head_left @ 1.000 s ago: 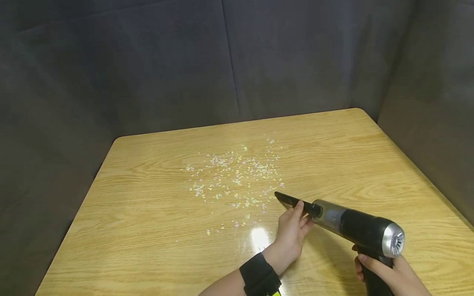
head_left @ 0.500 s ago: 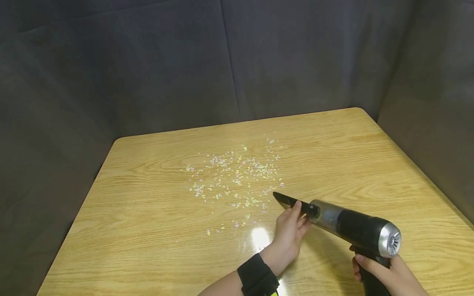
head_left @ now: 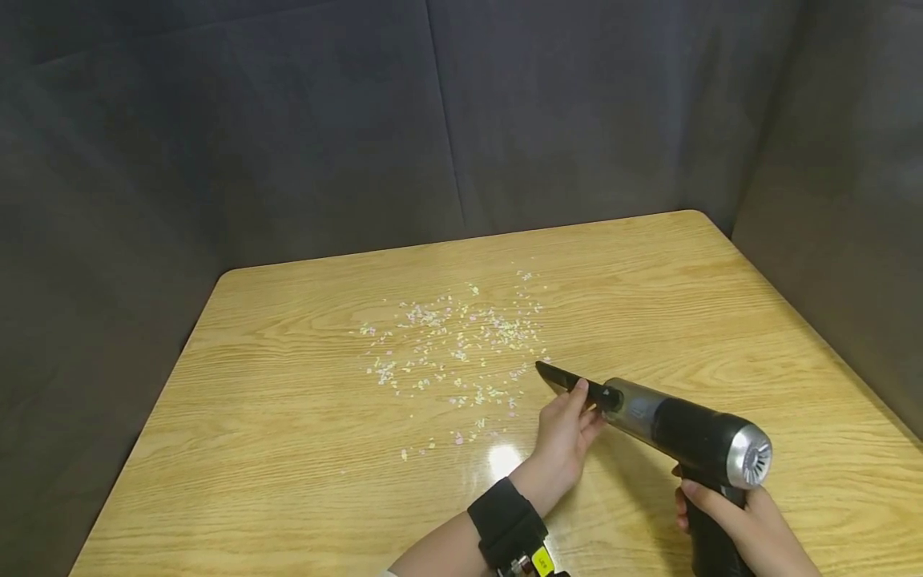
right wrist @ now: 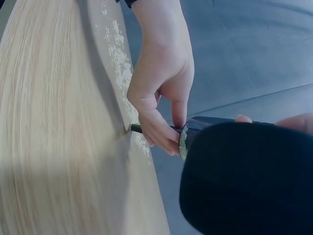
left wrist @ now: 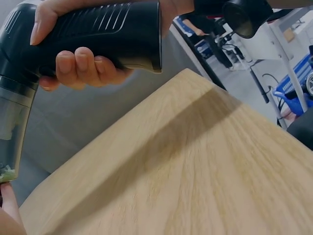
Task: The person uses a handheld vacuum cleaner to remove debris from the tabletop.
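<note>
A black handheld vacuum cleaner with a clear dust cup and a silver rear end is held over the right part of the wooden table. My right hand grips its handle, fingers wrapped round it, as the left wrist view also shows. My left hand pinches the narrow black nozzle between thumb and fingers, close to the cup. The nozzle's tip is at the right edge of scattered small pale paper bits. Some greenish bits lie inside the dust cup.
The wooden table has rounded far corners. Dark grey cloth hangs behind it and at both sides. Beyond the table in the left wrist view are a blue basket and cables.
Both hands and the vacuum have shifted slightly farther from me, and its rear end has moved a little left. The grips are the same, and the paper bits look the same.
</note>
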Tool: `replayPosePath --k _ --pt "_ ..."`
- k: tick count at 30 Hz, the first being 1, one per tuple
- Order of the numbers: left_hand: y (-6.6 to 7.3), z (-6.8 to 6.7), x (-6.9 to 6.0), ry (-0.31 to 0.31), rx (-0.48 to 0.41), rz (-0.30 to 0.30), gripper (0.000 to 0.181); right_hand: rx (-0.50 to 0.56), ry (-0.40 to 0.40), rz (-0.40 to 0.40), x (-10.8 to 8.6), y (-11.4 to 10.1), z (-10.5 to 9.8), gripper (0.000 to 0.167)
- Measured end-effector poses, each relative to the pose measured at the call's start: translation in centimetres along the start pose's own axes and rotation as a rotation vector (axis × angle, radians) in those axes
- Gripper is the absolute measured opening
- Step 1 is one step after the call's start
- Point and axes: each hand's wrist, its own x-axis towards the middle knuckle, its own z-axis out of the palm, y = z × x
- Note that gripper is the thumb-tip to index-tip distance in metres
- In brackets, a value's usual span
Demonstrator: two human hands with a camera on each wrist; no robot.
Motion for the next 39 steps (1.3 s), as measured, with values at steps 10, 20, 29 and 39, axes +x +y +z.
replayPosePath --k 10,20,29,39 --pt "0.3 -0.6 0.2 0.002 -0.009 0.021 0.042 0.022 -0.003 0.027 0.5 -0.5 0.6 0.015" --pt "0.3 -1.1 -0.6 0.028 -0.009 0.023 0.043 0.023 -0.077 0.06 0.2 -0.5 0.4 0.014" --pt "-0.1 -1.0 -1.0 0.021 -0.029 0.028 0.038 0.016 -0.088 -0.031 -0.1 0.3 0.0 0.012" --pt "-0.9 0.8 -1.1 0.022 -0.017 -0.004 0.045 0.142 -0.121 -0.063 -1.1 1.6 -1.3 0.03"
